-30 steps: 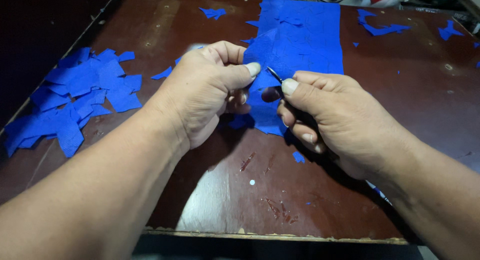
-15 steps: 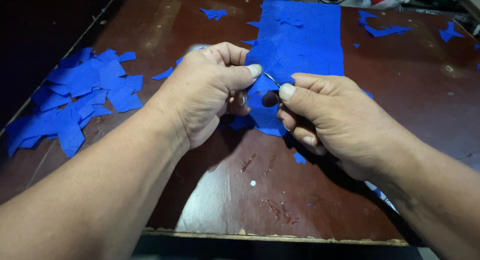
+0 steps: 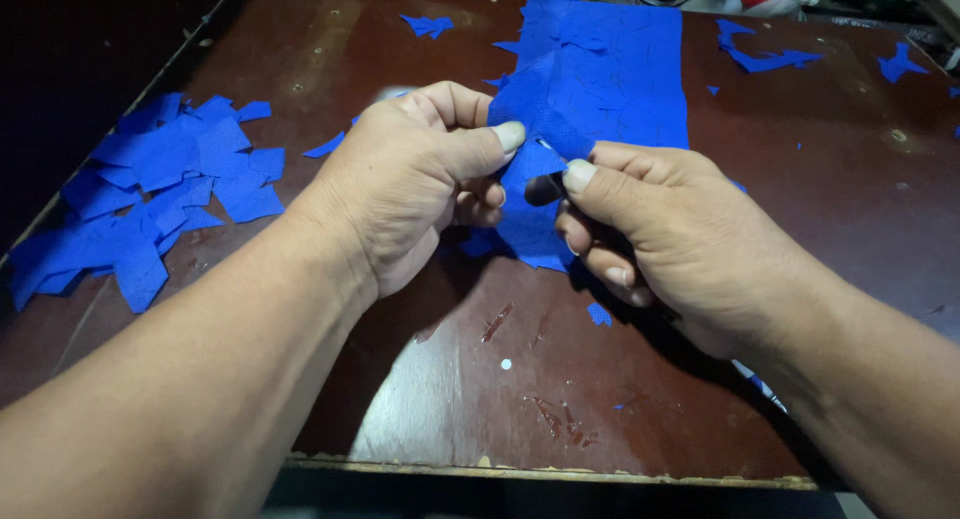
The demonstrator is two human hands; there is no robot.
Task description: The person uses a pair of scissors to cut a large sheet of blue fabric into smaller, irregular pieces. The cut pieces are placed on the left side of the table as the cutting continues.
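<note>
Two hands of mine meet over the brown surface (image 3: 700, 379); my left hand (image 3: 400, 184) pinches the near end of a long blue cloth strip (image 3: 600, 79) between thumb and fingers, and its grip is closed tight on the cloth; my right hand (image 3: 670, 234) is just beside it, thumb pressed down on the same bit of cloth, fingers curled under, so that grip is closed on the strip too; something thin and shiny pokes out between my two thumbs, but it is too small for me to tell what it is; the strip runs away from me up the middle of the surface, and its near end hangs down between my hands; a big pile of blue cloth pieces (image 3: 150, 199) lies off to my left, well apart from my hands; a few small blue scraps (image 3: 760, 54) lie at the far right; one tiny blue bit (image 3: 598, 314) sits just under my right hand.
</note>
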